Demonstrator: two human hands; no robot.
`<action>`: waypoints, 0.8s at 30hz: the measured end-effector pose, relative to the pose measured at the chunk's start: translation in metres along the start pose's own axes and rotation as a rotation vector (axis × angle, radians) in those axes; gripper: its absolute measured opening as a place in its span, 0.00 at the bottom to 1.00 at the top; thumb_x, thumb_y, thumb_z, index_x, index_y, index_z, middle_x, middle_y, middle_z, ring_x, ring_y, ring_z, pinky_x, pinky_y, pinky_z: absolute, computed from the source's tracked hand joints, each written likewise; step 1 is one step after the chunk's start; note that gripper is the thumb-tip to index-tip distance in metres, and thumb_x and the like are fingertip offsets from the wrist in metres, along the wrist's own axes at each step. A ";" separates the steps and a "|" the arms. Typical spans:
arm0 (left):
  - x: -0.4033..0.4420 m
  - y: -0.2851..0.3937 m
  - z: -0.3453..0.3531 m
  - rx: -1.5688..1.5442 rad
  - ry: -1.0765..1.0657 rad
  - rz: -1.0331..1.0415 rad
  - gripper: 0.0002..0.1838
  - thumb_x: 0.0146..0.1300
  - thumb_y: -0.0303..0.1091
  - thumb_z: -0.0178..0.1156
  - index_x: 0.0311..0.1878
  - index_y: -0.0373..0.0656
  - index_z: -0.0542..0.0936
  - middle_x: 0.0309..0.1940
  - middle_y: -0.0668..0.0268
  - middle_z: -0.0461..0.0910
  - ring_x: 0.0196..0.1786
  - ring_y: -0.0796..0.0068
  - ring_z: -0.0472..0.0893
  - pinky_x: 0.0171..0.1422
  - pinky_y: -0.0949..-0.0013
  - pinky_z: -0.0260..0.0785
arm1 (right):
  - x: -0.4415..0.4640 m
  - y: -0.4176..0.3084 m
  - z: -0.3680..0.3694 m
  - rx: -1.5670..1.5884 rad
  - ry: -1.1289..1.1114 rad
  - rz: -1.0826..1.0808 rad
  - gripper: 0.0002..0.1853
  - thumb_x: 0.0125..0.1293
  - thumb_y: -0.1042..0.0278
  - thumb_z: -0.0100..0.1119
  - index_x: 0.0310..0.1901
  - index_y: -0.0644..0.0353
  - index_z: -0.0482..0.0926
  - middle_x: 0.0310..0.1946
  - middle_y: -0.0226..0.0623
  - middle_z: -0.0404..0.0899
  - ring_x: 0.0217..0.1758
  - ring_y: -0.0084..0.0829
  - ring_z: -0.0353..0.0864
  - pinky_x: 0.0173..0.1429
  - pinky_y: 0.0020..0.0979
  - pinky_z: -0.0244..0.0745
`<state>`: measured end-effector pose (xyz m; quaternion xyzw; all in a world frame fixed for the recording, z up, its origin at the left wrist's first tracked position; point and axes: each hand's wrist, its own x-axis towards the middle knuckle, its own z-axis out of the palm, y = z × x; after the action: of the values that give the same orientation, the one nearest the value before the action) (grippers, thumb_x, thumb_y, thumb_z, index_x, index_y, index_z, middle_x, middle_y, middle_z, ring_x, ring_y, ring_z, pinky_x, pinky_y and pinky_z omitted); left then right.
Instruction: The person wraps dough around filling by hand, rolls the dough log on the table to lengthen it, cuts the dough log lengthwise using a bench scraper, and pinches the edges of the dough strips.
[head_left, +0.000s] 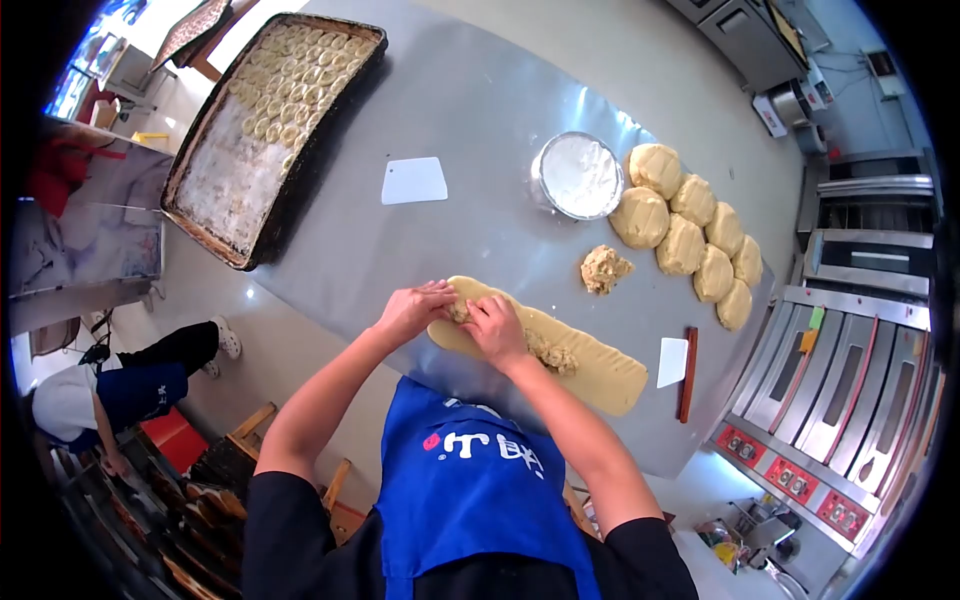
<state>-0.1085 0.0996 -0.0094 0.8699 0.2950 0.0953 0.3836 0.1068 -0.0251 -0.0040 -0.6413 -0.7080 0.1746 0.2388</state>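
A long flat sheet of yellow dough (610, 378) lies slantwise on the metal table in front of me. A line of crumbly filling (550, 354) runs along its middle. At the sheet's left end, my left hand (415, 308) has its fingers pressed together against a clump of filling. My right hand (497, 328) bends over the same clump from the other side, fingers curled onto it. Parts of the filling are hidden beneath both hands. Up and to the right sits a loose lump of filling (605, 270).
Several dough balls (680, 245) cluster beside a bowl of white flour (580, 175). A white scraper (414, 180) lies mid-table; another scraper (672, 362) is near a brown rolling pin (688, 375). A baking tray (215, 190) holds rows of small pieces. A co-worker (130, 390) stands at left.
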 end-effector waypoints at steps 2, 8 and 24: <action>0.003 0.013 -0.013 -0.037 -0.050 -0.098 0.28 0.63 0.33 0.75 0.68 0.49 0.85 0.69 0.61 0.86 0.73 0.58 0.83 0.76 0.56 0.79 | 0.013 -0.004 -0.016 0.044 -0.044 0.002 0.30 0.59 0.58 0.79 0.61 0.66 0.86 0.49 0.40 0.83 0.57 0.45 0.81 0.64 0.44 0.78; -0.001 -0.014 0.008 0.103 -0.027 0.083 0.31 0.63 0.38 0.75 0.71 0.45 0.84 0.72 0.58 0.84 0.73 0.54 0.83 0.78 0.55 0.78 | 0.005 -0.019 0.035 -0.106 0.116 0.049 0.23 0.66 0.63 0.73 0.60 0.63 0.87 0.47 0.39 0.81 0.54 0.43 0.81 0.60 0.44 0.79; 0.013 0.041 0.005 0.457 -0.126 0.278 0.26 0.69 0.41 0.68 0.68 0.41 0.84 0.69 0.59 0.86 0.82 0.57 0.74 0.89 0.53 0.63 | -0.032 -0.010 -0.005 0.030 0.171 0.203 0.24 0.68 0.57 0.73 0.62 0.60 0.87 0.51 0.37 0.82 0.57 0.42 0.80 0.59 0.43 0.77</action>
<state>-0.0775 0.0821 0.0160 0.9703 0.1619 0.0238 0.1783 0.1037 -0.0582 0.0023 -0.7184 -0.6139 0.1531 0.2892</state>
